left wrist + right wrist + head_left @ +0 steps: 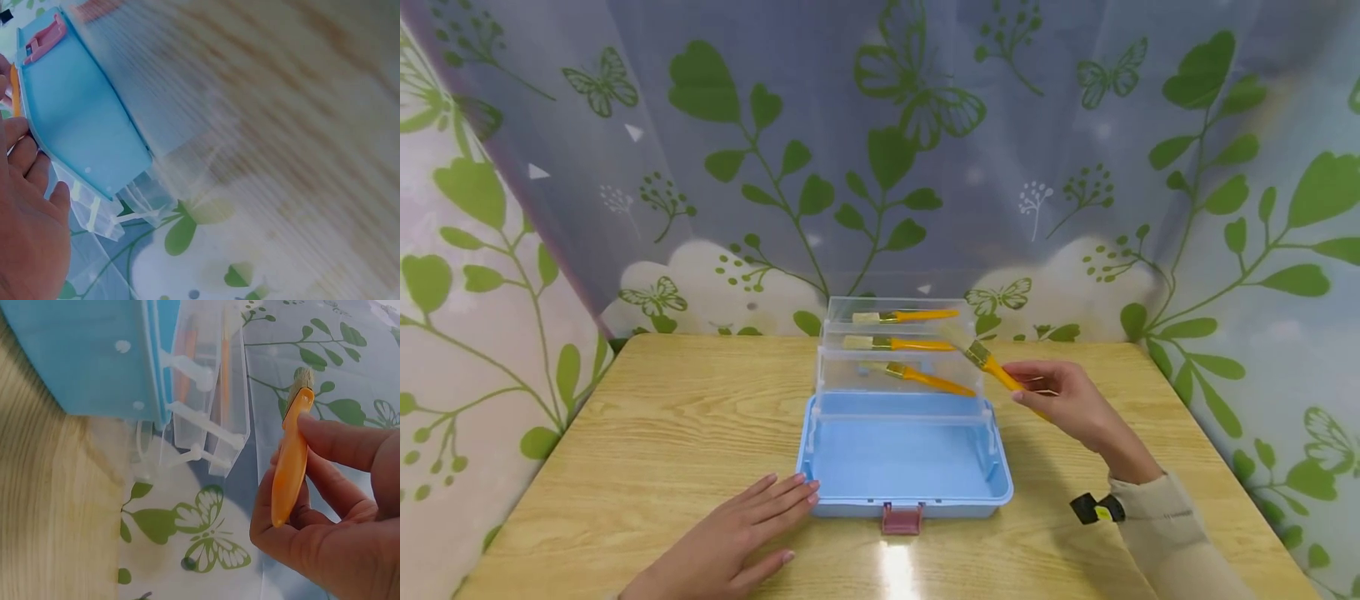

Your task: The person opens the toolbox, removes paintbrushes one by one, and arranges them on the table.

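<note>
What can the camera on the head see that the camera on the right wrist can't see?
Only the head view shows the left hand resting flat on the wooden table beside the blue toolbox, the pink latch, and three paintbrushes lying in the clear trays.

Only the right wrist view shows the tray hinge arms from below.

Both show the right hand pinching an orange-handled paintbrush, the toolbox and the leafy curtain.

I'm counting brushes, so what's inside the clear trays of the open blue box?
Each of the three clear trays holds one orange-handled brush. The blue box bottom looks bare. A fourth brush is in the right hand.
</note>
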A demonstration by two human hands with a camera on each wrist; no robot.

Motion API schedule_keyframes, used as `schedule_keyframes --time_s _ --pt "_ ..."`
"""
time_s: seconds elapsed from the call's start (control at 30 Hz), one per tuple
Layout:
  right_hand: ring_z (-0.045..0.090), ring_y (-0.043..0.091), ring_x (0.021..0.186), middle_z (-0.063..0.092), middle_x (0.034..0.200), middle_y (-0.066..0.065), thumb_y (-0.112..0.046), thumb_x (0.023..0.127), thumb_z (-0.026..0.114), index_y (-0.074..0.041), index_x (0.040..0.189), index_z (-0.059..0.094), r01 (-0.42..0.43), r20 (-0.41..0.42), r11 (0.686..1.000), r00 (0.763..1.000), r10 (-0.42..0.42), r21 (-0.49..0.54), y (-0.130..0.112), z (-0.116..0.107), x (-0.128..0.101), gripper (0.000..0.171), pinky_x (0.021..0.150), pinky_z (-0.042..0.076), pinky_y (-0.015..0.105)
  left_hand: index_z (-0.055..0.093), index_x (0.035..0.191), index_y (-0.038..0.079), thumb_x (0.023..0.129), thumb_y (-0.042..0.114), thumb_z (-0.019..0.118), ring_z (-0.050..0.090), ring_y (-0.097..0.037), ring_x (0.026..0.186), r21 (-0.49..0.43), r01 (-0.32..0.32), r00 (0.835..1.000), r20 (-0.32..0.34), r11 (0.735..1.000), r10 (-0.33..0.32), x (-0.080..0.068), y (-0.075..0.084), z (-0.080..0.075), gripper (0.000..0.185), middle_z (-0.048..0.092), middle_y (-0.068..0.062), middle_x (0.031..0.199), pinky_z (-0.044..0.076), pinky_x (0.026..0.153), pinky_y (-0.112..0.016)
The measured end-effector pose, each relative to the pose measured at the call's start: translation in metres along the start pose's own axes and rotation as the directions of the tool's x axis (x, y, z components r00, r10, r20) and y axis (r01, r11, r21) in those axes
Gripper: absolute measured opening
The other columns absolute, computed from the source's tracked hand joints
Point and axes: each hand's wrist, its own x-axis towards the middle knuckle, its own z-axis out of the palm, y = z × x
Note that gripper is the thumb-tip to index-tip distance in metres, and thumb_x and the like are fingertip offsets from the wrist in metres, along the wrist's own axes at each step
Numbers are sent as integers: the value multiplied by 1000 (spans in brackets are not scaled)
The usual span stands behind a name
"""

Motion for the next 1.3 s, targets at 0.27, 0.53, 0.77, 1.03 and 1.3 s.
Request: schedule_keyframes --time_s 0.27,0.53,0.77,1.03,1.3 --pt "66 33 108 62 130 27 -5 98 66 4 137 61 -43 -45 999 998 43 15 13 -5 -3 41 77 59 31 39 157 4 107 32 54 32 -21 152 -21 -6 1000 -9 1000 5 3 -2 -4 59 40 -9 162 7 127 -25" --pt "67 23 102 62 127 28 -5 98 67 4 138 60 -75 -93 997 993 77 28 28 -4 -5 42 73 58 27 40 156 4 106 29 55 33 -21 152 -57 -12 1000 -14 998 12 3 -5 -4 58 43 -11 160 7 127 -25" --pt "66 11 98 63 128 29 -6 99 66 4 138 61 -108 -140 994 984 111 27 39 0 -3 41 72 59 27 42 155 3 107 31 54 33 -21 152 -52 -20 1000 -12 998 19 0 -7 1 57 41 -10 161 6 128 -26" --pt "65 37 112 59 133 31 -8 101 64 6 139 58 -182 -174 982 967 187 41 54 4 -2 41 77 56 19 42 155 3 106 30 55 36 -22 150 -47 -41 999 -26 998 40 0 -6 1 58 45 -13 158 6 128 -27" --pt "65 36 109 59 131 33 -4 99 64 9 137 59 -259 -192 965 946 261 38 60 9 1 40 76 57 16 41 156 5 104 29 60 34 -20 151 -49 -25 999 -28 998 23 -2 -7 3 60 44 -11 159 6 128 -26"
